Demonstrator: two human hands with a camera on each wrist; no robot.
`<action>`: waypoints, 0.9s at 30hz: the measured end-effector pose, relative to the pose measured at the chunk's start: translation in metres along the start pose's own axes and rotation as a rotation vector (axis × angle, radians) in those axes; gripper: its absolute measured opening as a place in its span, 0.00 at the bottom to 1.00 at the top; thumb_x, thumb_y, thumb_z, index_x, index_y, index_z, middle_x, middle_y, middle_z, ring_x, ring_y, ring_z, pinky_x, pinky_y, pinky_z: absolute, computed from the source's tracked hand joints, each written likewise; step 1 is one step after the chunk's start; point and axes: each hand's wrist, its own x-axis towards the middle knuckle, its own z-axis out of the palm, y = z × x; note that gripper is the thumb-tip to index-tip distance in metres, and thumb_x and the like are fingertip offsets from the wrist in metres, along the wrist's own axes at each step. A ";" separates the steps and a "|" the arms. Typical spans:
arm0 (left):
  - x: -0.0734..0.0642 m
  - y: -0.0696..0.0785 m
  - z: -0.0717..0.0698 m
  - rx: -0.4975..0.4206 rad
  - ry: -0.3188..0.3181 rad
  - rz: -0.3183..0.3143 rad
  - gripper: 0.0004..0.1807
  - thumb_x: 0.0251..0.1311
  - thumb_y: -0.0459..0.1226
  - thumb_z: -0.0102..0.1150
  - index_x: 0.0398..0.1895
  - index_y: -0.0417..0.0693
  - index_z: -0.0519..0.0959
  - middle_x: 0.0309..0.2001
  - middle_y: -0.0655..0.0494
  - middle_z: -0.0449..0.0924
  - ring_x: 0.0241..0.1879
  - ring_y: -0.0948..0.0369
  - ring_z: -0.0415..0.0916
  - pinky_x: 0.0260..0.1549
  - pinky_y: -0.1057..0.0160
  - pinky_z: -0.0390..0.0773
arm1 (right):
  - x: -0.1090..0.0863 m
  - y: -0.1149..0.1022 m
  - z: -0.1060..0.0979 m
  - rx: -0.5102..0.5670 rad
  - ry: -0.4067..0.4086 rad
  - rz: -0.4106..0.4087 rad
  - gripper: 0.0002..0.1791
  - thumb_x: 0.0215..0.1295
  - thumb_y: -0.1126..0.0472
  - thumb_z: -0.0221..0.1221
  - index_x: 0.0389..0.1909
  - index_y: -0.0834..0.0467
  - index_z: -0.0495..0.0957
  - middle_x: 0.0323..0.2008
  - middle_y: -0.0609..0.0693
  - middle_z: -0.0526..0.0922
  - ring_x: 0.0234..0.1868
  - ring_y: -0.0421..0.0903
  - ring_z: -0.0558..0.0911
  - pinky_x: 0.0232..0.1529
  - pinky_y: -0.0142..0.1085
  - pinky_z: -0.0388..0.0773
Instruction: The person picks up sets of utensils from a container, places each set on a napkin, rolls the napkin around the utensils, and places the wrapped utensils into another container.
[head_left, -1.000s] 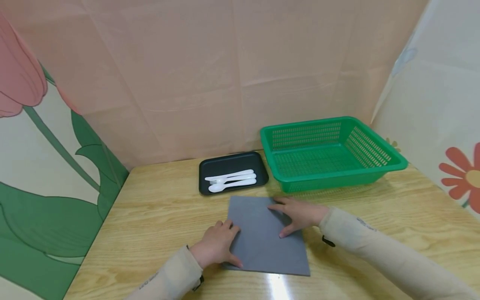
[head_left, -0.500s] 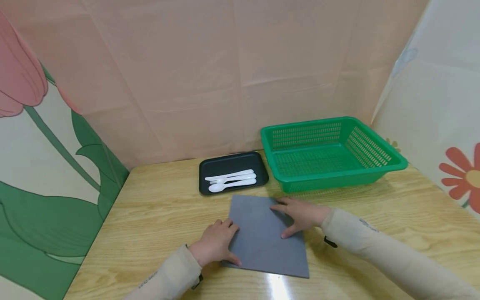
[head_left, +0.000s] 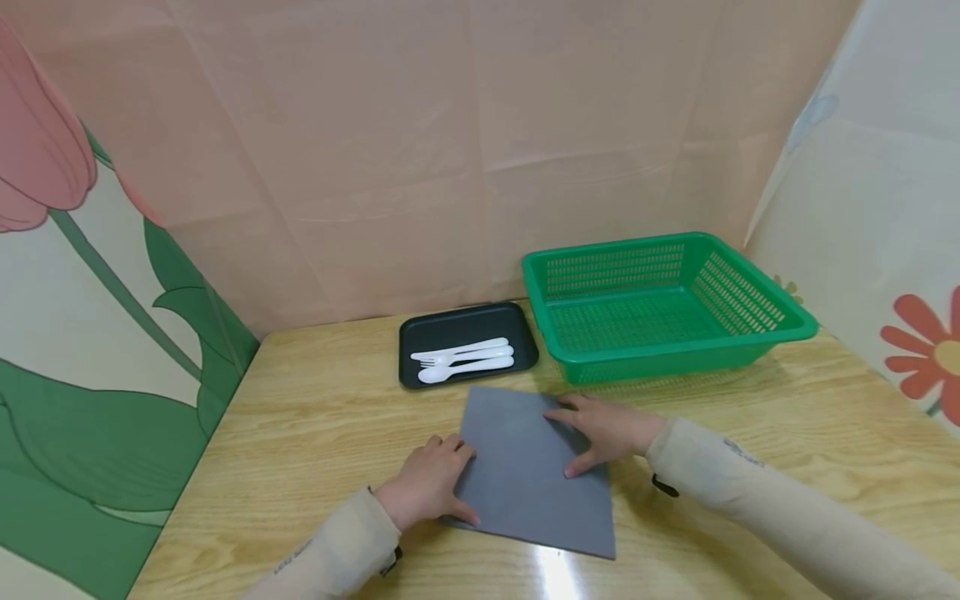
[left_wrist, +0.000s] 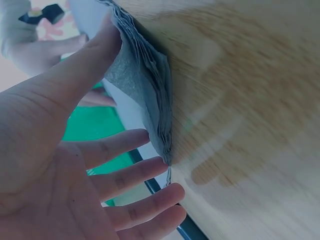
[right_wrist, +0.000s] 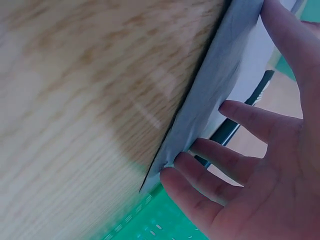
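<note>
A grey rectangular folded sheet (head_left: 525,475) lies flat on the wooden table, slightly turned. Its side in the left wrist view shows many thin, paper-like layers (left_wrist: 157,95). My left hand (head_left: 426,482) is at its left side, thumb on the near left corner and fingers spread along the edge. On the far right side is my right hand (head_left: 611,429), with fingertips touching the edge and the thumb on the right part. In the right wrist view those fingers (right_wrist: 245,117) stay fairly straight along the smooth edge.
Behind the sheet stands a black tray (head_left: 427,329) carrying a white plastic knife (head_left: 461,348), fork (head_left: 480,356) and spoon (head_left: 468,369). A green slotted basket (head_left: 675,348) sits at the back right. A pinkish sheet (head_left: 360,167) hangs behind the table.
The grey sheet has turned a little clockwise: its far edge shifted right, its near edge left. My right hand has moved slightly right, the left slightly left and away from me.
</note>
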 end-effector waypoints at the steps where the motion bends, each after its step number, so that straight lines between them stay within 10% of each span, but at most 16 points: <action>1: 0.000 0.000 0.000 0.000 0.000 0.001 0.46 0.32 0.60 0.72 0.57 0.45 0.72 0.54 0.49 0.73 0.49 0.53 0.72 0.44 0.55 0.76 | 0.000 0.000 0.000 -0.002 0.000 0.005 0.49 0.45 0.37 0.67 0.66 0.57 0.63 0.65 0.66 0.61 0.64 0.65 0.65 0.62 0.56 0.64; 27: 0.001 -0.006 0.000 0.024 0.022 0.005 0.44 0.34 0.58 0.72 0.55 0.44 0.73 0.53 0.49 0.75 0.46 0.54 0.73 0.43 0.56 0.76 | -0.006 -0.001 0.001 -0.021 0.031 -0.081 0.50 0.45 0.39 0.68 0.62 0.68 0.65 0.64 0.66 0.65 0.64 0.63 0.66 0.62 0.54 0.65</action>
